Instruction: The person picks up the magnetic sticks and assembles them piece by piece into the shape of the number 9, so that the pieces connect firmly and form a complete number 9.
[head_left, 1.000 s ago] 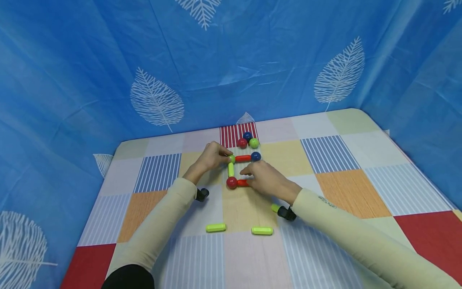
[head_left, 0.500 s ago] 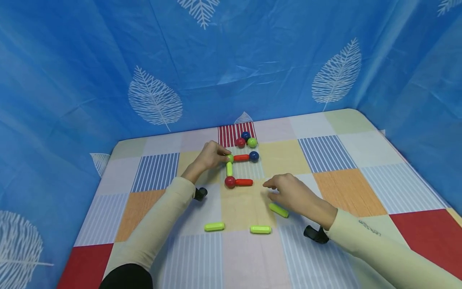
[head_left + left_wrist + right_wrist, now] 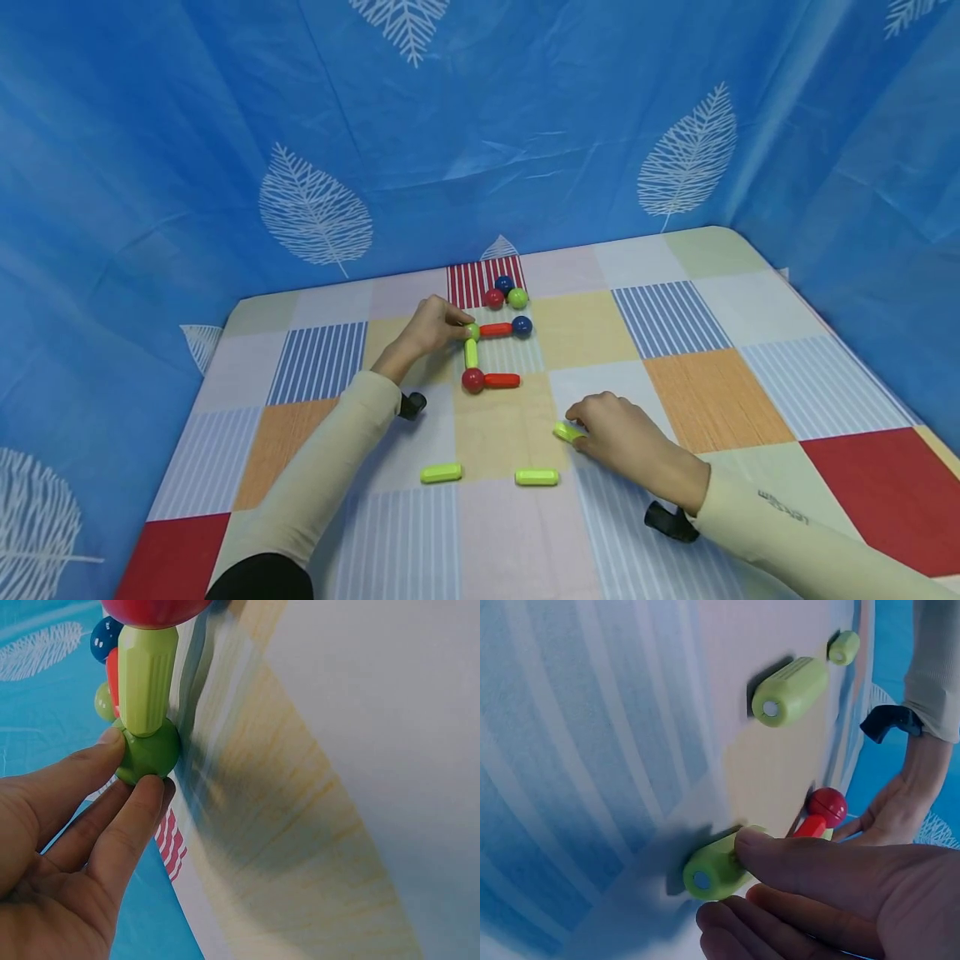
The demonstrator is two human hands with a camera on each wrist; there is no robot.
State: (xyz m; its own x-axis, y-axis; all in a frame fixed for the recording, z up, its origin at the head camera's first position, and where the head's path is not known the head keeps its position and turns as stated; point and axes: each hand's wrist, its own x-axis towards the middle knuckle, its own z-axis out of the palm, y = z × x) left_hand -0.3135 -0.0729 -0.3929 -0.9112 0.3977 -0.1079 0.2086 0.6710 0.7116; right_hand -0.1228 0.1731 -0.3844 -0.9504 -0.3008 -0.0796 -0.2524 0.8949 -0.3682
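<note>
My left hand (image 3: 433,329) pinches a green ball (image 3: 152,756) between thumb and fingertips. That ball is one corner of a joined figure of balls and rods. From it a light-green rod (image 3: 471,353) runs to a red ball (image 3: 473,381), which carries a red rod (image 3: 502,380). Another red rod (image 3: 496,330) links the green ball to a dark blue ball (image 3: 522,326). Lower right, my right hand (image 3: 626,442) pinches a loose light-green magnetic rod (image 3: 716,870) lying on the cloth, thumb on one side, fingers on the other. The hand covers part of this rod.
Two more light-green rods, a left one (image 3: 441,473) and a right one (image 3: 536,477), lie nearer the front. Behind the figure, a red ball (image 3: 494,299), a blue ball (image 3: 504,284) and a green ball (image 3: 517,298) cluster together. A blue curtain (image 3: 465,150) hangs behind the patchwork-covered table (image 3: 592,329).
My right hand has left the lower red rod, moved right and toward the front, and taken hold of the loose light-green rod. The left hand keeps its pinch on the green ball.
</note>
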